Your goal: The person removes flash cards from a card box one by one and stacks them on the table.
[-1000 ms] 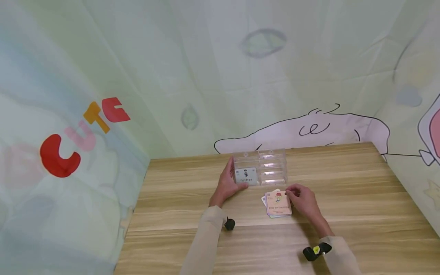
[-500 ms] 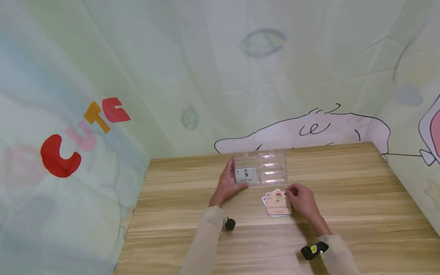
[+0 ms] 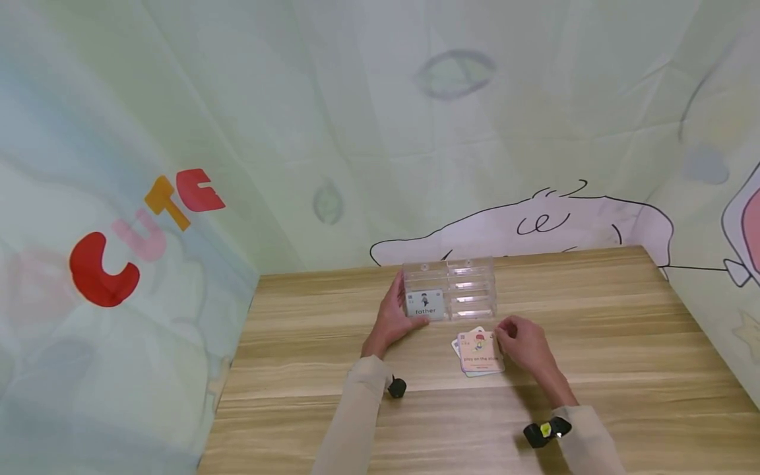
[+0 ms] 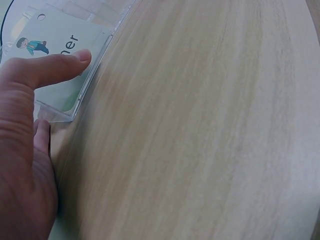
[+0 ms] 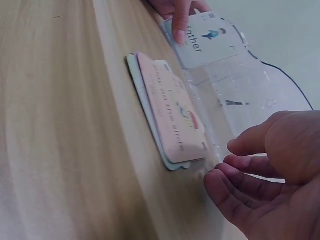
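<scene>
My left hand (image 3: 393,322) grips the left side of a clear plastic card rack (image 3: 472,287). In the left wrist view, its thumb (image 4: 60,67) lies over the front of a pale card in the rack, while other fingers sit at the rack's side. That card (image 3: 424,305) reads "father" and fills the lower left pocket. A stack of cards lies in front of the rack, topped by a pink card (image 3: 479,356) reading "play on the slide". Beside its right corner is my right hand (image 5: 280,185), fingers loosely bent, with a gap between thumb and fingertips and nothing held.
The wooden table (image 3: 303,330) meets a printed curtain (image 3: 356,132) at its back edge. Several pockets line the rack's right column. Edges of other cards (image 5: 142,100) stick out beneath the pink one. Black wrist cameras (image 3: 396,387) are worn on both arms.
My right hand has drawn slightly right, off the pink card's upper right corner, uncovering its hole. My left hand and the rack stay in place.
</scene>
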Tool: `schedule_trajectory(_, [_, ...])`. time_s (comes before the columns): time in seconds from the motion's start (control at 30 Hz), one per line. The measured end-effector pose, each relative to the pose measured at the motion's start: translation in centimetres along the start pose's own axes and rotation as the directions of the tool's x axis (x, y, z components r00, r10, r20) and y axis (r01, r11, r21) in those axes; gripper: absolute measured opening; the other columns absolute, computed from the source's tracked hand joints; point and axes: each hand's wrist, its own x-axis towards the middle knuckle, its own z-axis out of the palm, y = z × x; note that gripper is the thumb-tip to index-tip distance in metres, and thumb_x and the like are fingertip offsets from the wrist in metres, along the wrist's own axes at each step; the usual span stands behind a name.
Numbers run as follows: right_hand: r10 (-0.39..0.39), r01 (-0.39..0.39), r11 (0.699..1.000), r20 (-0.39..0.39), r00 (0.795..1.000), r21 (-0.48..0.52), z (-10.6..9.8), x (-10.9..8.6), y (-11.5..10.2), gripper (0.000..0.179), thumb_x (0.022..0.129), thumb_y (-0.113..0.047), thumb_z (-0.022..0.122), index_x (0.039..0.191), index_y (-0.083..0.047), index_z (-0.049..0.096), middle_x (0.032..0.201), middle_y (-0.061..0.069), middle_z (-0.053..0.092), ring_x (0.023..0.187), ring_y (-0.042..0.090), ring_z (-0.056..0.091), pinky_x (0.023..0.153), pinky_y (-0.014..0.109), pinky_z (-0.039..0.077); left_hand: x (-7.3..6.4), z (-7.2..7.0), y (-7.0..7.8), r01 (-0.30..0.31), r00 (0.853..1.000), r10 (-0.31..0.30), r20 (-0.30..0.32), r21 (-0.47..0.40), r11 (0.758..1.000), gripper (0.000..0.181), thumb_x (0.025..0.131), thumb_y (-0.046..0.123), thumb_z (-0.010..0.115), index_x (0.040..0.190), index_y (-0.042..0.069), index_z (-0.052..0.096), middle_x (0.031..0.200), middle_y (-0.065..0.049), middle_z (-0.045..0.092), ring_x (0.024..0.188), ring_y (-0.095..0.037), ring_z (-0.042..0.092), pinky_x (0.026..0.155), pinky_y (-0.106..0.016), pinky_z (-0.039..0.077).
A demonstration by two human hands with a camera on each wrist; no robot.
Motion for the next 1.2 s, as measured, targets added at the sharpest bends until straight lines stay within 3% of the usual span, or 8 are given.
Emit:
schedule_trajectory(0.27, [-0.058, 0.058, 0.998, 0.003, 0.998, 0.005, -1.2, 0.1, -1.2, 0.02, 0.101, -0.018, 0.065, 0.109, 0.001, 0.069, 0.097, 0.013, 0.068, 0.087, 0.027, 0.063, 0.07, 0.033, 0.057, 0.0, 0.0, 0.0, 0.003, 1.0, -0.003, 0.0, 0.013, 1.0, 0.126, 0.073, 0.016, 0.096, 0.168, 0.02, 0.012, 0.168, -0.009, 0.03, 0.152, -0.026, 0.033, 0.124, -0.036, 0.029])
schedule_trajectory(0.5, [-0.143, 0.143, 0.99, -0.014, 0.99, 0.019, -1.3, 0.5, -3.3, 0.023, 0.102, -0.019, 0.066, 0.114, 0.001, 0.068, 0.099, 0.013, 0.069, 0.089, 0.029, 0.067, 0.073, 0.039, 0.06, -0.1, 0.0, -0.1, 0.008, 1.0, -0.008, 0.001, 0.008, 1.0, 0.128, 0.072, 0.017, 0.096, 0.168, 0.018, 0.011, 0.169, -0.009, 0.028, 0.151, -0.023, 0.033, 0.123, -0.031, 0.029])
schedule_trajectory(0.97, [-0.308, 0.303, 0.946, 0.024, 0.951, 0.114, 2.3, 1.5, -6.5, 0.032, 0.102, -0.013, 0.066, 0.132, -0.002, 0.065, 0.102, 0.009, 0.069, 0.091, 0.024, 0.067, 0.079, 0.04, 0.062, -0.2, 0.1, 0.2, 0.018, 1.0, -0.018, -0.001, -0.011, 1.0, 0.129, 0.072, 0.015, 0.097, 0.168, 0.018, 0.011, 0.169, -0.008, 0.027, 0.152, -0.023, 0.033, 0.123, -0.031, 0.03])
schedule_trajectory(1.2, [-0.333, 0.326, 0.936, 0.035, 0.942, 0.135, 3.8, 2.2, -6.9, 0.04, 0.102, -0.011, 0.066, 0.14, -0.005, 0.06, 0.101, 0.009, 0.069, 0.088, 0.023, 0.068, 0.076, 0.037, 0.063, -0.2, 0.0, 0.2, -0.004, 1.0, 0.003, -0.005, -0.027, 1.0, 0.128, 0.072, 0.014, 0.097, 0.168, 0.019, 0.012, 0.169, -0.008, 0.027, 0.151, -0.023, 0.033, 0.123, -0.032, 0.031])
